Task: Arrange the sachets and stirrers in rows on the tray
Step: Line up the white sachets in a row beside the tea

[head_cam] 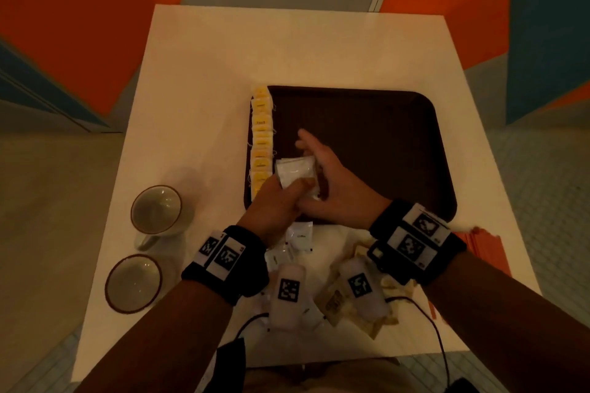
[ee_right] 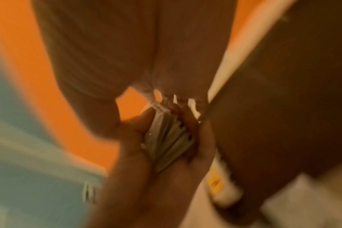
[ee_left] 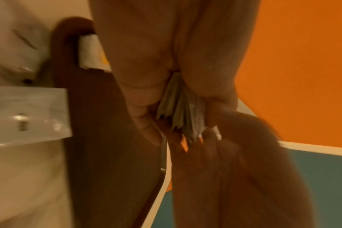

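A brown tray [head_cam: 383,137] lies on the white table, with a row of yellow sachets [head_cam: 261,143] along its left edge. Over the tray's near-left part both hands hold a stack of white sachets [head_cam: 295,174]. My left hand [head_cam: 297,183] grips the stack's near end, thumb on top. My right hand [head_cam: 314,159] closes on its far right side, one finger pointing away. The left wrist view shows the fanned stack [ee_left: 182,114] pinched between thumb and fingers. The right wrist view, blurred, shows the stack [ee_right: 168,138] between both hands.
Loose white sachets [head_cam: 300,236] and brown sachets [head_cam: 338,293] lie on the table in front of the tray. Orange stirrers [head_cam: 479,249] sit at the right edge. A mug [head_cam: 156,210] and a saucer [head_cam: 134,282] stand at the left.
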The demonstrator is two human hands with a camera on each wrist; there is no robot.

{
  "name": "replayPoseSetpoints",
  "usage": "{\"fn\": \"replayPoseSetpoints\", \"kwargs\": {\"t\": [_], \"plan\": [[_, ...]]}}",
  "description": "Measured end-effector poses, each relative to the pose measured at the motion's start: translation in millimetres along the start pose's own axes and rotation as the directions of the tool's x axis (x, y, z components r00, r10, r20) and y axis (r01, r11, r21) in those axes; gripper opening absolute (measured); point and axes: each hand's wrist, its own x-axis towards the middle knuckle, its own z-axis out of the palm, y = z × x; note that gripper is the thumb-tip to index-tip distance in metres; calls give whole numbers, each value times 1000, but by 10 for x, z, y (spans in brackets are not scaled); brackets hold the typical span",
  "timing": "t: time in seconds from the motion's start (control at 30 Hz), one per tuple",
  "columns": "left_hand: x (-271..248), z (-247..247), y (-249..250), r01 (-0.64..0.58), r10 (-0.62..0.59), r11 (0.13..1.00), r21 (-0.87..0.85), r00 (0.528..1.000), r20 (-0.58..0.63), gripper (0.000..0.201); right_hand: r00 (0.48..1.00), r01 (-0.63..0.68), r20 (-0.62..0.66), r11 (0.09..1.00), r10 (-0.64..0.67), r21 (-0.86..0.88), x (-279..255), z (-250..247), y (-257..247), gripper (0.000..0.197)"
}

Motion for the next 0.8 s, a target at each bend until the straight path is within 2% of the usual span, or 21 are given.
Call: {"fn": "replayPoseSetpoints", "kwargs": {"t": [0.03,0.07,0.1,0.13,0.17,0.2,0.27,0.37,0.43,0.5,0.6,0.7,0.8], "plan": [[69,-16,28,-18,18,1000,-21,1000,5,27,997,-42,-48,974,54,222,9,-12,-12,87],[145,-32,53,-38,38,998,-41,999,10,29,990,-71,-77,889,118,453,27,3,-17,76],[221,-38,79,-56,56,997,-54,998,7,30,983,-80,-73,756,166,649,57,23,-12,66],[314,-41,106,-69,68,997,-40,998,-8,31,979,-67,-70,629,190,775,99,22,11,57],[399,-34,131,-77,77,997,-11,997,-16,31,979,-42,-78,555,191,830,140,6,37,51],[484,-29,155,-80,81,996,36,997,-19,31,980,-14,-92,529,174,848,184,-17,62,47],[677,-50,177,-99,105,980,170,994,-32,34,985,41,-122,515,125,856,278,-80,123,44],[940,-96,261,-134,139,921,365,990,11,42,972,73,-167,467,163,881,439,-180,229,41],[1083,-119,312,-111,82,904,413,993,87,53,957,70,-195,478,217,875,559,-263,293,41],[1198,-152,377,-73,29,894,443,994,104,47,946,46,-210,539,248,841,686,-377,343,39],[1359,-236,465,-56,59,859,508,998,10,40,938,-8,-217,643,270,766,903,-558,363,31],[1587,-318,516,-62,98,813,580,995,-31,35,930,-60,-235,747,283,662,1185,-670,410,29],[1829,-376,527,-22,82,809,588,994,-76,28,895,-121,-265,767,359,631,1445,-721,493,32]]}}
